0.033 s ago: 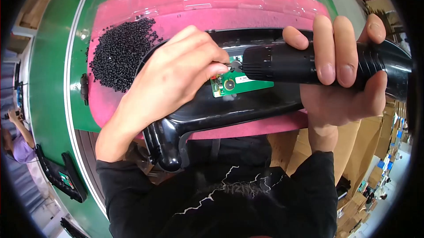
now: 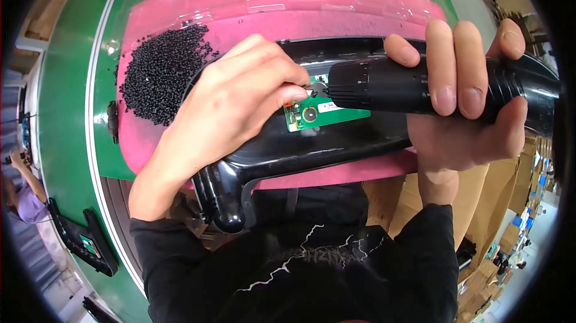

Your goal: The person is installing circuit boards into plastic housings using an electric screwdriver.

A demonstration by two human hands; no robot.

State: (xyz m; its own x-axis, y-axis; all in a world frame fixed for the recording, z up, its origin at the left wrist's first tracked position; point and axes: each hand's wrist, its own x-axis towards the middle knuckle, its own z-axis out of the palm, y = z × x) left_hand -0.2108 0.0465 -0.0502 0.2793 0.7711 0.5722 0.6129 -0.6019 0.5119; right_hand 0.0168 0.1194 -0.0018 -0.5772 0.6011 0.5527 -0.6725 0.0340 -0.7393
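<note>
My right hand (image 2: 470,77) is wrapped round a black electric screwdriver (image 2: 393,89), held almost level and pointing left. At its grey tip, the thumb and forefinger of my left hand (image 2: 231,98) are pinched together. Whatever is between them is too small to make out. Below the tip, a green circuit board (image 2: 336,120) with a round part lies in a glossy black plastic housing (image 2: 312,152). The left hand covers part of the housing. A pile of tiny black pieces, apparently screws (image 2: 163,74), lies left of that hand.
Under the housing is a pink mat (image 2: 141,149) on a green table (image 2: 66,119), with clear plastic (image 2: 267,5) along its far side. Another black housing with a board (image 2: 84,236) lies at the left. Cardboard (image 2: 465,197) stands at the right. Beyond the table is a person in purple (image 2: 31,206).
The housing and board appear very slightly further left in the picture. Both hands keep the same hold.
</note>
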